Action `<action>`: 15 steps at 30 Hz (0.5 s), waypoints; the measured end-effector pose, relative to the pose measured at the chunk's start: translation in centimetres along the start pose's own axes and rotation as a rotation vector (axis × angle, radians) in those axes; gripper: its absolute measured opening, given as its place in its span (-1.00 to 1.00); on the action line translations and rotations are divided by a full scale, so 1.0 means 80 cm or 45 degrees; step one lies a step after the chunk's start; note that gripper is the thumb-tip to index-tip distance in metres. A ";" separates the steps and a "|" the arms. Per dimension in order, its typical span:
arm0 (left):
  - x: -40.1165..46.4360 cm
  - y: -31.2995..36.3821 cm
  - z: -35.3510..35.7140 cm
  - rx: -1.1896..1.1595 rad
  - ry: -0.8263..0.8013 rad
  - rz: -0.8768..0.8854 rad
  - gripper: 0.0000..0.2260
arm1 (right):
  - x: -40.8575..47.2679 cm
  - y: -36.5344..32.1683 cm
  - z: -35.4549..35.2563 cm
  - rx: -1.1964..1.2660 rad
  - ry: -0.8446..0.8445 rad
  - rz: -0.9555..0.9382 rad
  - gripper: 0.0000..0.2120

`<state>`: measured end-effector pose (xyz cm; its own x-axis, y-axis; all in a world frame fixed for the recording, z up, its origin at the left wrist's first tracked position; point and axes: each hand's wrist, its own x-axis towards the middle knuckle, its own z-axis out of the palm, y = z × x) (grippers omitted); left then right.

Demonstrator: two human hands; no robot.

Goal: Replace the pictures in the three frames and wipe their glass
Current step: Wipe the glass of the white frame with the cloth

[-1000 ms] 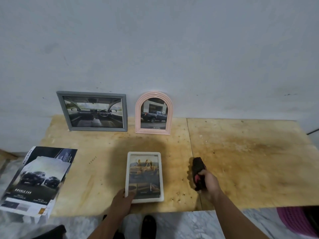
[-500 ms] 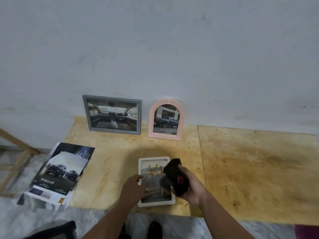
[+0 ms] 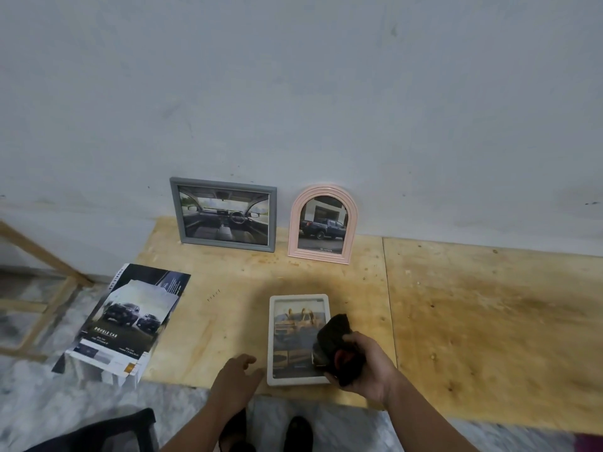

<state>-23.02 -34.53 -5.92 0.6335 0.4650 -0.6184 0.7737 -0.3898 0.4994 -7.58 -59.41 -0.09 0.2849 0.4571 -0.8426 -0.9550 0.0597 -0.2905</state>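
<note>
left hand: flat, fingers loose | right hand: fist clenched

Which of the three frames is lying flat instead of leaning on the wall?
The white frame, flat on the table under the right hand; the grey frame and pink arched frame stand against the wall.

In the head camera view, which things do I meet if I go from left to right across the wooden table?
Stack of car brochures → grey frame → pink arched frame. In the near row, after the brochures: left hand → white frame, lying flat → dark cloth in the right hand.
</note>
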 end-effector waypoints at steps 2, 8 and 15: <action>-0.003 -0.005 -0.003 -0.004 0.009 0.009 -0.61 | 0.000 0.000 0.002 -0.017 0.029 -0.003 -0.59; -0.015 -0.011 -0.009 0.018 0.037 0.050 -0.60 | -0.002 0.002 0.015 0.129 0.048 0.023 -0.65; -0.025 -0.010 -0.025 0.076 0.029 0.121 -0.57 | -0.009 0.013 0.030 0.070 0.052 0.044 -0.53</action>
<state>-24.88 -33.54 -3.84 0.7042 0.4414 -0.5561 0.7090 -0.4789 0.5177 -9.01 -57.53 1.32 0.2535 0.4234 -0.8697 -0.9672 0.0935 -0.2364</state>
